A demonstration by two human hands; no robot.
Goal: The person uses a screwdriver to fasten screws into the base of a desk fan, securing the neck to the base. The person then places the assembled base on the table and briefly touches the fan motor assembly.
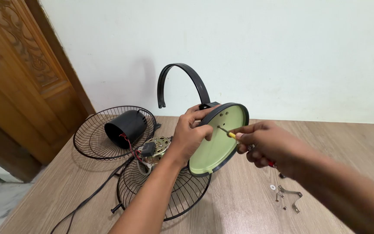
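Item: round fan base (215, 145), pale green underside, tilted upright above the wooden table (247, 208). Left hand (191, 136) grips its rim; right hand (262, 147) closed on screwdriver (227, 132), tip at a hole. Step judged: working 1 base screw; next calls for steady axial turning

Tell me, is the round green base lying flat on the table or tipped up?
Tipped up. The left hand holds the round green base on its edge, underside facing the screwdriver.
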